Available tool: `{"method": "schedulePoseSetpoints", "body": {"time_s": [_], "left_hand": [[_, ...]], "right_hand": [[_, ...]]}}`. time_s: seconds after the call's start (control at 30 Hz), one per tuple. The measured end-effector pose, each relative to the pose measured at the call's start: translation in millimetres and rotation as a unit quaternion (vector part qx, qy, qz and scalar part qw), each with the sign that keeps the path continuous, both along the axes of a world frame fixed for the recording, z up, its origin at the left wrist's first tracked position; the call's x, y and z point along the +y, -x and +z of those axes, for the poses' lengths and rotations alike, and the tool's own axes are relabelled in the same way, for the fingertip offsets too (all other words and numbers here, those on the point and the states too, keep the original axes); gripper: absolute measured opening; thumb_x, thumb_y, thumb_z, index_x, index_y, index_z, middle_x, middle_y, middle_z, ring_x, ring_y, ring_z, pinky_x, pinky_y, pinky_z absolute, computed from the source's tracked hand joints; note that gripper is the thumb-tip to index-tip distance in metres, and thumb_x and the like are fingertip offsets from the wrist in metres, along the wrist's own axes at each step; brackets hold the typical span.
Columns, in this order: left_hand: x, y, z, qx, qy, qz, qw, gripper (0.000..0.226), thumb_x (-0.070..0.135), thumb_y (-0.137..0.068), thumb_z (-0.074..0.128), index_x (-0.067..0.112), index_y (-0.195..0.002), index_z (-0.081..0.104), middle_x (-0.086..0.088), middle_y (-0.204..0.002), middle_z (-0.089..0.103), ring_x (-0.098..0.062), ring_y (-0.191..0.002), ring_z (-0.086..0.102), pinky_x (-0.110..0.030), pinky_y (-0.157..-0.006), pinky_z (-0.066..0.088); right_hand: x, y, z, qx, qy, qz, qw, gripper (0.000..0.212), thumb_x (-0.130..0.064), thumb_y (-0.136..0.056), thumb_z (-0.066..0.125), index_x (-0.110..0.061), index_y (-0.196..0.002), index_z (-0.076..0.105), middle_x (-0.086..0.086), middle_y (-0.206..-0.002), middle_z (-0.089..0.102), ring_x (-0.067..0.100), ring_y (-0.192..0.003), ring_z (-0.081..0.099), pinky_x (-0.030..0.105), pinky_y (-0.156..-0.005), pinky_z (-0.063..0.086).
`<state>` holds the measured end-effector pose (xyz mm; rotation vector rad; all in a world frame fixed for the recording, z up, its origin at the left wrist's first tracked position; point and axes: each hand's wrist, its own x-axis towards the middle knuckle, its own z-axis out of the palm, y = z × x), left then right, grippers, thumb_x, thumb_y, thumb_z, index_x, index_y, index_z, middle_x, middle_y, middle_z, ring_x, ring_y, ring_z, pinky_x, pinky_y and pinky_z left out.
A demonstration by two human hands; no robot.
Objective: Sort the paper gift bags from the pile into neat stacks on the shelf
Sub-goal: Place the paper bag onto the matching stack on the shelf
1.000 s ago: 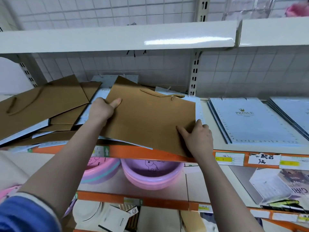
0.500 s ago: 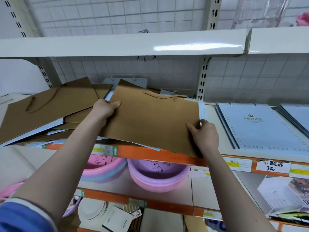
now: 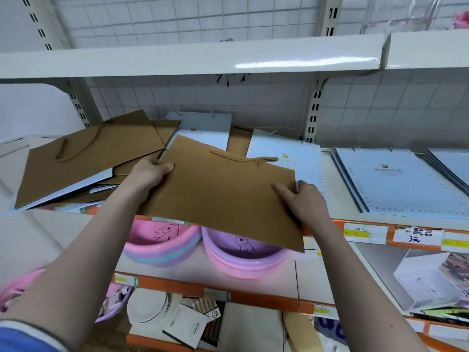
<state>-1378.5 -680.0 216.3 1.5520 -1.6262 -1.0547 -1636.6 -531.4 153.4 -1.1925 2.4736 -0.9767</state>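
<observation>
I hold a flat brown paper gift bag with a brown cord handle, lifted clear of the shelf and jutting out past its orange front edge. My left hand grips its left edge, my right hand grips its right edge. Behind and to the left lies the untidy pile of brown bags mixed with light blue bags. One light blue bag lies just beyond the held bag. To the right sits a neat stack of light blue PRINCE bags.
A white upper shelf overhangs the work shelf. A second blue stack shows at the far right. Below are pink and purple basins, and white plates and cards on the lowest level.
The brown bag has come up off the pile and toward me, now overhanging the shelf front. Both hands kept their grip on its sides. Blue bags behind it are now uncovered.
</observation>
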Motion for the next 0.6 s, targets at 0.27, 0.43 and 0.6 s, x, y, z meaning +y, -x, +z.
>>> {"method": "schedulePoseSetpoints", "body": {"time_s": [0.27,0.43,0.6], "left_hand": [[12,-36,0,0.052,0.009,0.037,0.998,0.042,0.030,-0.090,0.062,0.005,-0.121,0.051,-0.013,-0.106,0.060,-0.025,-0.080,0.056,-0.030,-0.065,0.044],[21,-44,-3,0.123,0.003,0.036,0.992,0.027,0.023,-0.093,0.058,0.007,-0.115,0.052,-0.012,-0.103,0.059,-0.018,-0.069,0.054,-0.027,-0.060,0.042],[28,-48,-5,0.099,0.003,0.013,0.995,0.033,0.024,-0.091,0.061,0.003,-0.115,0.053,-0.014,-0.102,0.060,-0.017,-0.064,0.053,-0.024,-0.052,0.039]], "right_hand": [[6,-33,1,0.023,0.034,-0.028,0.999,0.056,-0.056,-0.091,0.043,-0.002,-0.099,0.057,0.023,-0.109,0.054,0.037,-0.107,0.047,0.039,-0.087,0.038],[12,-54,4,-0.004,0.037,-0.013,0.999,0.044,-0.051,-0.091,0.049,-0.008,-0.099,0.051,0.018,-0.110,0.060,0.036,-0.106,0.055,0.039,-0.081,0.041],[29,-63,13,0.034,0.066,-0.059,0.996,0.050,-0.042,-0.091,0.055,-0.004,-0.124,0.051,0.016,-0.122,0.059,0.035,-0.113,0.053,0.039,-0.085,0.042]]}}
